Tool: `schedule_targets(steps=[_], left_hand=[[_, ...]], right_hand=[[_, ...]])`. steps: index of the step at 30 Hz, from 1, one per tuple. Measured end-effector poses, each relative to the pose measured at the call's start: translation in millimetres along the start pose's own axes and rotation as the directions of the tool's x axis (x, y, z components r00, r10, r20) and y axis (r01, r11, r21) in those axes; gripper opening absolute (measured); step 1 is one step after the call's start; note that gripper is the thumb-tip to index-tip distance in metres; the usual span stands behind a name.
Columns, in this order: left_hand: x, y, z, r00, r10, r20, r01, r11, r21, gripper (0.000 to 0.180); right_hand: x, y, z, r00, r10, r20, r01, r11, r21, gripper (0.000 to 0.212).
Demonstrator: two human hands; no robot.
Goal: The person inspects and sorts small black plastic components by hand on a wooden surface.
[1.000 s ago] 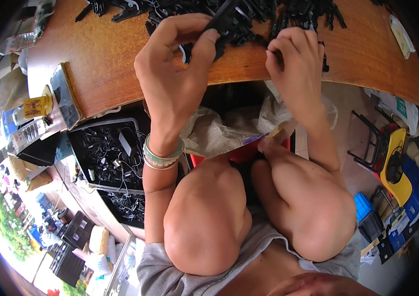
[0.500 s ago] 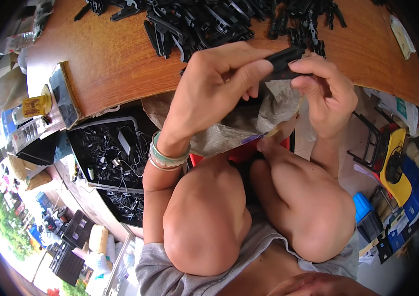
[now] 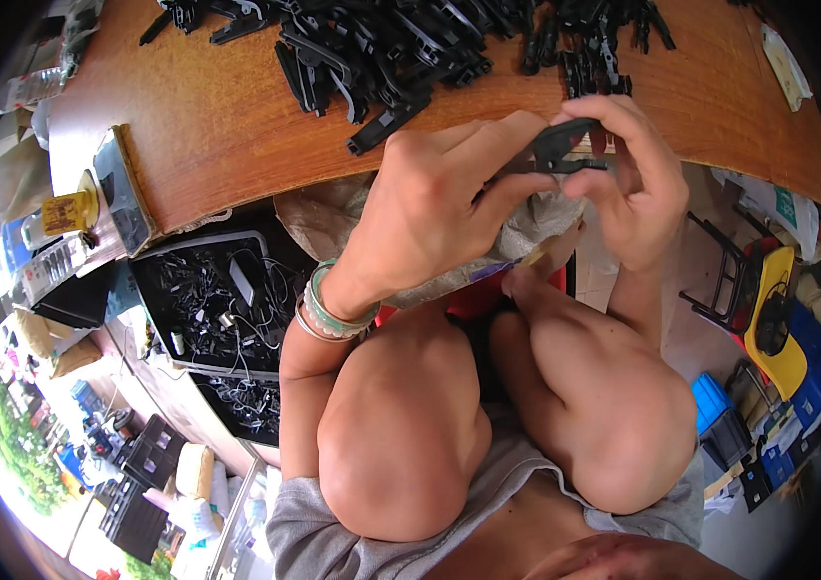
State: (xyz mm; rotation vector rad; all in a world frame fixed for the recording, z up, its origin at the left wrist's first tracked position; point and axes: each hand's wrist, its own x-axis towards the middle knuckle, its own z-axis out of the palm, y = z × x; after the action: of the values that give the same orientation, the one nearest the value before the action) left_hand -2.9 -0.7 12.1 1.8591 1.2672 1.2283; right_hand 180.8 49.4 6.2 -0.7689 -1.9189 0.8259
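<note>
Head view, clock positions taken from its centre: the left hand (image 3: 454,184), with bracelets (image 3: 335,321) at the wrist, grips one end of a black plastic piece (image 3: 555,145) between 1 and 2 o'clock, while the right hand (image 3: 644,184) pinches its other end, forefinger above and thumb below. A pile of black parts (image 3: 410,43) lies on the wooden table (image 3: 217,106) at 12 o'clock; a tray (image 3: 200,245) of dark parts and cords sits at 9 o'clock, a yellow stool (image 3: 785,365) at 3 o'clock

Black plastic piece (image 3: 561,141), black pile (image 3: 434,37), brown wood-grained tabletop (image 3: 217,116), pale green bangle (image 3: 316,300), grey shirt (image 3: 306,530)
</note>
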Motion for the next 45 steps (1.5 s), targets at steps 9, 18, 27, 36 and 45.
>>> schedule_targets(steps=[9,18,27,36,45], left_hand=[[-0.7,-1.2,2.1,0.999,0.017,-0.031,-0.016,1.000,0.012,0.031],[1.4,0.9,-2.1,1.000,0.021,0.020,-0.021,0.999,0.025,0.025],[0.4,-8.9,1.8,1.000,0.014,-0.004,-0.014,0.999,0.033,0.028],[29.7,-44.0,-42.8,0.984,0.174,0.032,-0.177,0.949,0.262,0.016],[45.3,-54.9,-37.7,0.982,0.154,0.107,-0.181,0.622,0.762,0.024]], right_hand=[[1.4,6.8,-2.6,0.997,0.069,0.037,-0.073,0.989,0.126,0.042],[-2.6,4.1,3.4,0.999,0.048,-0.012,-0.047,0.995,0.089,0.033],[-6.2,4.1,7.0,0.992,0.111,-0.057,-0.106,0.991,0.078,0.027],[-12.9,2.6,4.3,0.917,0.292,0.272,-0.349,0.918,0.191,0.019],[-8.2,34.5,-30.6,0.917,0.272,-0.292,-0.376,0.834,-0.403,0.009]])
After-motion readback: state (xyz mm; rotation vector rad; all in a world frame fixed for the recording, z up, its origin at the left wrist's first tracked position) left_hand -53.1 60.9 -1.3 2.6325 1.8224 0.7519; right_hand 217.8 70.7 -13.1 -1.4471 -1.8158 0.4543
